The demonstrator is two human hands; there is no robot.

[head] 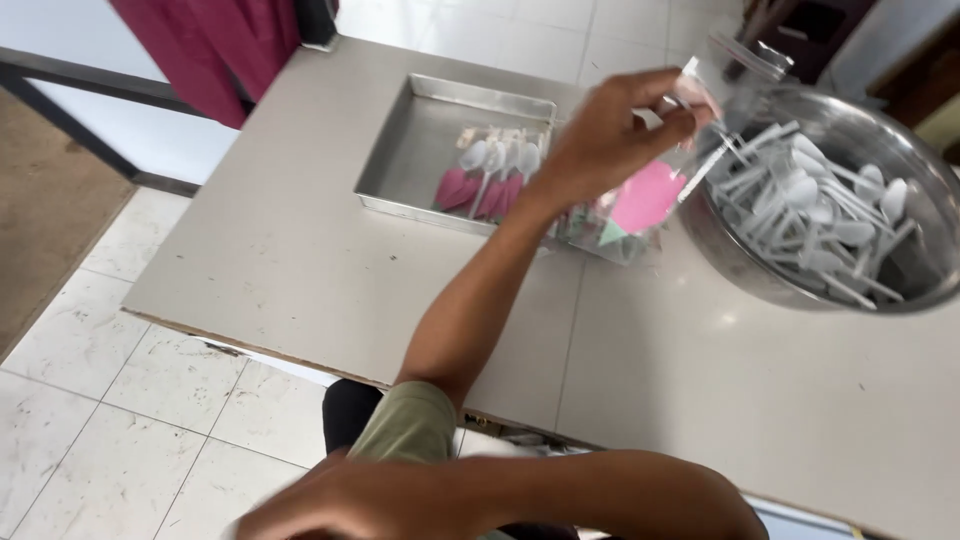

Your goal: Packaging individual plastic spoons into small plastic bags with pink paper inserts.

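Right hand (320,505) blurred low, grip unclear; left hand (610,135) pinches clear bag (735,75) w/ spoon over steel bowl (760,265), tray (405,150) beside.

A single head-worn camera looks steeply down, close over the tabletop (300,260), tilted askew toward the floor.

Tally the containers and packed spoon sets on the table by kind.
Metal tray: 1
Metal bowl of loose white spoons: 1
Packed spoon sets in the tray: about 4
Clear bag in the raised hand: 1
Total: about 7
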